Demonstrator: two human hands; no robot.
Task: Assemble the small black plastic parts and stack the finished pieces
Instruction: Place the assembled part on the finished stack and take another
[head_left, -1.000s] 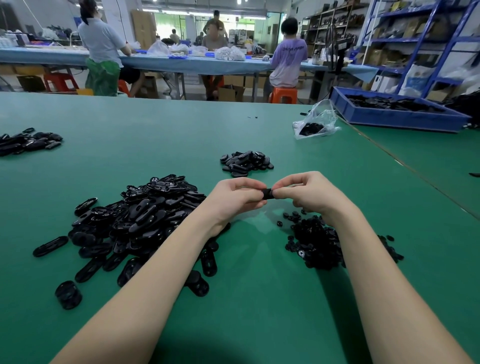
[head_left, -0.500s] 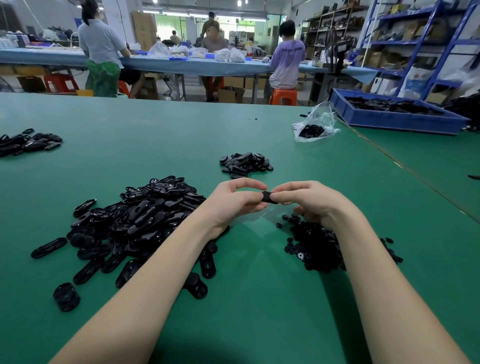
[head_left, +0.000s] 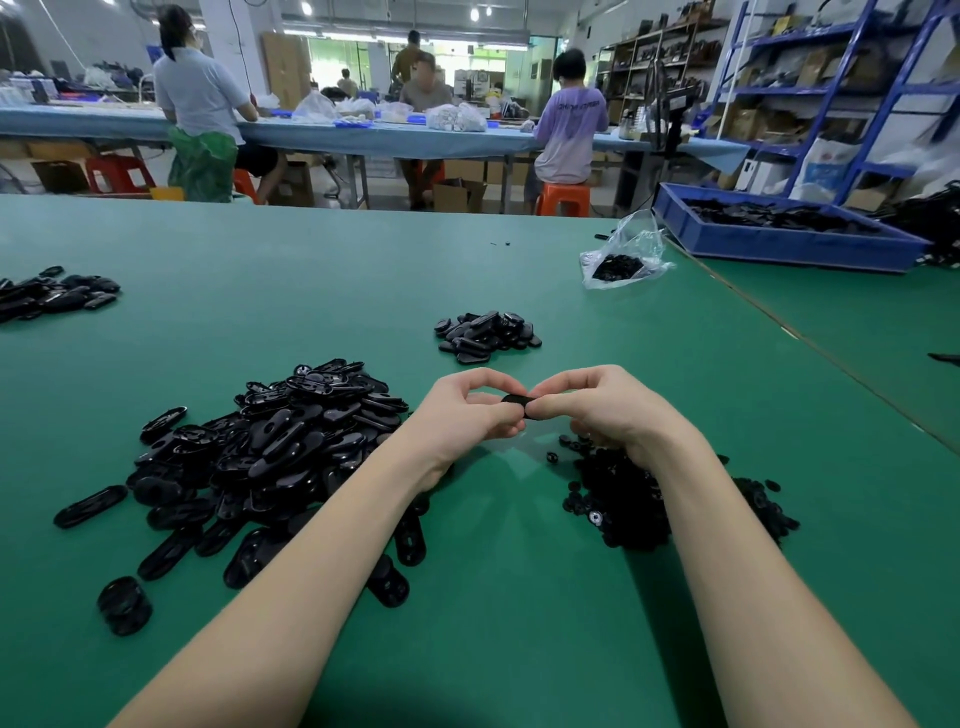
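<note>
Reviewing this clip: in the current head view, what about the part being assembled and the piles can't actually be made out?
- Black part: mostly covered by the left hand and right hand; shape and fit unreadable.
- Small-parts pile: partly behind the right forearm.
- Plastic bag: contents too small to identify.
- Far-left pile: cut off by the frame edge.

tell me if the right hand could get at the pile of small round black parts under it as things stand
Probably yes, once freed. The right hand hovers just above the pile of small round parts with nothing between them, but its fingers and the left hand are both pinching the black piece.
</note>
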